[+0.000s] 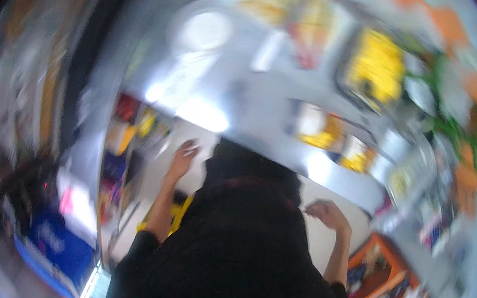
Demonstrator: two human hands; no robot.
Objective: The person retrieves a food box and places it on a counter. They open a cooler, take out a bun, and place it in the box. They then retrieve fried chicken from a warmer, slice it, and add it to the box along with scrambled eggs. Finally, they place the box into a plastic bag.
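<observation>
Motion blurs the whole view. My left hand is held low on the left, between my body and the counter's front edge, with its fingers curled. A small whitish bit shows at its fingertips, too smeared to name. On the other side of my body, my right hand hangs apart from the counter, its fingers loosely bent and nothing visible in them. The grey metal counter lies in front of me. Nearest to my hands on it is a dark tray with white and yellow things.
A black container of yellow pieces and a round white item sit farther back. Green leafy stems lie at right. An orange crate stands low right, a blue box low left. Shelves of packages flank my left arm.
</observation>
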